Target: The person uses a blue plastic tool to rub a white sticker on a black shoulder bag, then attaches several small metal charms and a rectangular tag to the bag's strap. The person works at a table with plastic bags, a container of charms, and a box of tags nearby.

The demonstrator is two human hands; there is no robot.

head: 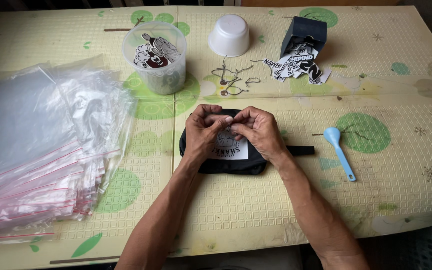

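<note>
Two hands meet over a black pouch (231, 162) near the middle of the table (256, 210). The left hand (203, 131) and the right hand (258, 131) are both curled, fingertips pinched together at one spot just above the pouch's white label (232, 147). Whatever sits between the fingertips is too small to make out, so what they grip cannot be told. Both hands rest on the pouch, which lies flat with a black strap (300, 149) pointing toward the person's right.

Bare mat lies in front of the pouch, between the forearms and the near table edge. To the right, a light blue spoon (340, 151) lies well apart from the strap end, with bare mat around it out to the right edge. Beyond the hands, a small heap of loose strings (232, 80) lies near the pouch's far side. Behind that stand a clear plastic tub (157, 59) with printed cards inside, an upturned white bowl (229, 35), and a dark blue box (303, 32) tipped over a spill of black-and-white stickers (298, 67). A thick stack of clear zip bags (36, 150) fills the left side, its edge near the left forearm.
</note>
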